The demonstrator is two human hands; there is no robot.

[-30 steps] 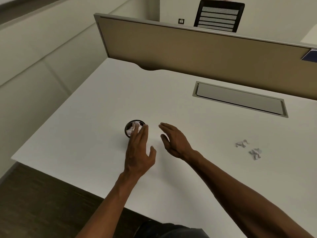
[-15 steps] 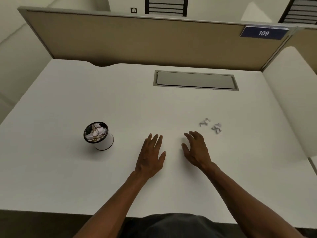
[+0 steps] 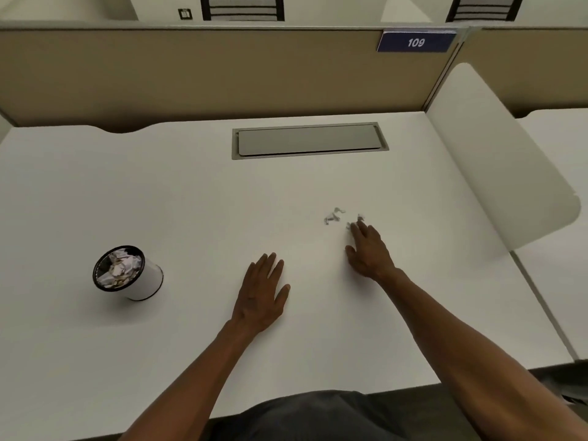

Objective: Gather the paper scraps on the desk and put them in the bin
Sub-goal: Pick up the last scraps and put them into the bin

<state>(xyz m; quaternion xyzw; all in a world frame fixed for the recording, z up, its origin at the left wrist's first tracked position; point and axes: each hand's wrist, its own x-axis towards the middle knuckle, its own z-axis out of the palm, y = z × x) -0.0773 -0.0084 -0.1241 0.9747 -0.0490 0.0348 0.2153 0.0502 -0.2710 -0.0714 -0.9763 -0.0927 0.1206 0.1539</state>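
**Hand reaches the last paper bits**

A blue sign (image 3: 416,42) on the tan wall (image 3: 191,68) says "109" in white. The right hand (image 3: 369,249) stretches out flat with fingers spread, and its fingertips (image 3: 359,225) touch one small paper scrap (image 3: 353,221). It grips nothing. Another scrap (image 3: 332,216) lies just beside it. The left hand (image 3: 262,296) lies flat and open on the white worktop (image 3: 159,192), palm down, holding nothing. The little round bin (image 3: 127,273) (already full of crumpled paper) stands far to the left.
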